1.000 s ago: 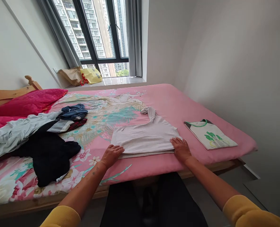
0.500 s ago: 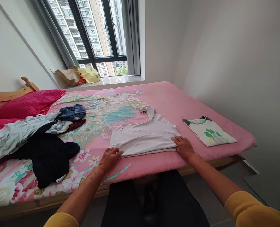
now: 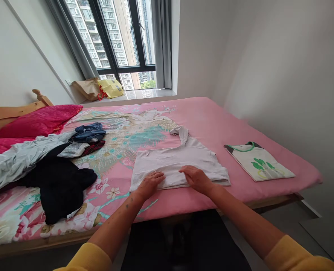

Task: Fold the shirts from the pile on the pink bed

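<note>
A light grey shirt (image 3: 167, 160) lies folded lengthwise on the pink bed, one sleeve turned back at its far end. My left hand (image 3: 152, 180) rests flat on the near left part of the fabric, fingers stretched out. On the near middle part, my right hand (image 3: 195, 177) lies with its fingers extended toward the left. Neither hand grips the cloth, and a gap of fabric shows between them. To the right sits a neatly folded white shirt (image 3: 264, 163) with a green collar and green print.
A pile of clothes, with a black garment (image 3: 62, 184), a white one (image 3: 25, 158) and jeans (image 3: 90, 132), lies at left. Red pillows (image 3: 39, 120) rest by the wooden headboard (image 3: 14, 112). Paper bags (image 3: 110, 88) stand on the window sill.
Both hands have left the shirt's near corners and moved inward over it, closer together. The view has shifted slightly, and the shirt lies spread as before.
</note>
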A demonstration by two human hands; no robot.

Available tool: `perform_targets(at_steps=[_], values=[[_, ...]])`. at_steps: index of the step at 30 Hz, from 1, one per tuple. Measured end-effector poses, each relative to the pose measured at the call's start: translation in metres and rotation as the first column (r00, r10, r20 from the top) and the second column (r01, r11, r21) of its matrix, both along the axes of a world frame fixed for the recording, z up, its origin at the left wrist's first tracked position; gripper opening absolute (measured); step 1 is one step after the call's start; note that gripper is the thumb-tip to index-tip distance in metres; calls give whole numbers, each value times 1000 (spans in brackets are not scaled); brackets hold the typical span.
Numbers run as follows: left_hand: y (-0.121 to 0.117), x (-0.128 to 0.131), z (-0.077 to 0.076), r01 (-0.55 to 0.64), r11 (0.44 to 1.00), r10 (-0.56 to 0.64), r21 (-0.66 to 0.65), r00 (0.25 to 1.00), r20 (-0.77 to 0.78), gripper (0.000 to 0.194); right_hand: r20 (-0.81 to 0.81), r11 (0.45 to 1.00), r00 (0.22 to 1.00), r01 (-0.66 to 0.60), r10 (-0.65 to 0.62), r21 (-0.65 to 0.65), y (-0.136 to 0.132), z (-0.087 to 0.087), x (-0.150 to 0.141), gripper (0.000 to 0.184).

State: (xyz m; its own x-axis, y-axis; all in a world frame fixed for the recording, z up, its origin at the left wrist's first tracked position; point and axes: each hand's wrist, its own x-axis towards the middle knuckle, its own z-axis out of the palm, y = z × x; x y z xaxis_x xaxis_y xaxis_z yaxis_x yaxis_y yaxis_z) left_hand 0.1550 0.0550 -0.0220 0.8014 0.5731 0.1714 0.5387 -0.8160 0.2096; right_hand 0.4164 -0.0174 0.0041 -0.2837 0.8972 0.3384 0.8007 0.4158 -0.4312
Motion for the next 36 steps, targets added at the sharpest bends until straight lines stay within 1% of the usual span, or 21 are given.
perform_targets(at_steps=[1,2,3,5,7,8,10,12,13,15,17,19,20,22,24,26,29,31,33,36], values=[[2,4,-4,-26,1000,25,-9,999,-41,44,41,998,998,-50,52,-34,7,-4,-6,43],[4,4,-8,-81,997,80,-9,994,-78,43,98,994,992,-77,84,-76,12,-11,-8,42],[4,1,-12,-155,988,154,-1,982,-109,44,160,991,983,-70,88,-115,16,-20,-5,42],[3,-11,-20,-291,956,291,24,946,-140,54,267,986,964,24,21,-166,19,-39,7,50],[1,-25,-26,-341,940,341,30,927,-156,66,325,973,944,120,-51,-196,18,-52,22,61],[1,-30,-26,-345,938,344,23,924,-165,68,340,966,938,144,-63,-217,17,-55,28,65],[2,-34,-23,-354,935,347,-2,918,-193,71,352,948,934,160,-55,-276,16,-52,32,68],[6,-27,-16,-354,935,342,-25,915,-213,71,344,933,936,186,-74,-306,18,-41,25,65],[8,-21,-11,-340,940,327,-32,922,-209,69,331,933,939,196,-90,-301,21,-35,18,62],[13,-3,-4,-276,960,265,-45,948,-176,64,291,951,952,176,-98,-255,30,-26,2,56],[21,16,-1,-187,979,175,-76,974,-145,58,255,969,966,95,-35,-230,44,-25,-9,53],[35,30,-1,-145,980,125,-134,981,-152,55,241,967,970,39,23,-251,63,-32,-9,52],[46,33,-3,-157,974,129,-165,977,-169,54,244,963,969,40,27,-267,73,-37,-3,51],[70,32,-7,-244,946,198,-215,956,-217,54,261,952,965,93,-15,-290,95,-47,15,51],[98,23,-11,-358,905,297,-229,918,-264,53,283,941,958,146,-56,-306,117,-55,37,52],[124,13,-17,-439,874,372,-209,880,-293,54,307,929,950,164,-58,-331,136,-60,53,53],[154,3,-29,-503,851,444,-151,843,-303,56,362,916,930,199,-64,-349,162,-65,63,58],[168,0,-37,-542,832,491,-119,820,-295,57,405,896,907,275,-121,-349,179,-69,64,63],[180,-3,-44,-583,807,542,-96,796,-271,57,430,864,881,364,-198,-348,197,-74,65,67],[196,-10,-51,-613,787,593,-70,782,-192,55,429,821,842,478,-327,-313,220,-84,69,71]])
